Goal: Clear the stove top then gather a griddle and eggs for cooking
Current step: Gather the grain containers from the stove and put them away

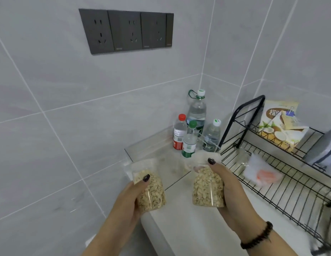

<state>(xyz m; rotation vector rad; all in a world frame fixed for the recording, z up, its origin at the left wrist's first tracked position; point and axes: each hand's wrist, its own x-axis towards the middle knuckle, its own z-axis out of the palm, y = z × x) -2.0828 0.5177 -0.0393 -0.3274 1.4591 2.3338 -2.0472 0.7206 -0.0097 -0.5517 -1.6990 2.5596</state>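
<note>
Two oat bags — left hand [130, 198] gripping one [150, 189], right hand [229, 183] the other [207, 187] — probably stove clearing; next, set them by the bottles [196, 126].

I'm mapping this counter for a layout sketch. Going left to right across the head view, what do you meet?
Left hand → left oat bag → red-capped bottle → right oat bag → right hand → wire rack → coconut packet.
</note>
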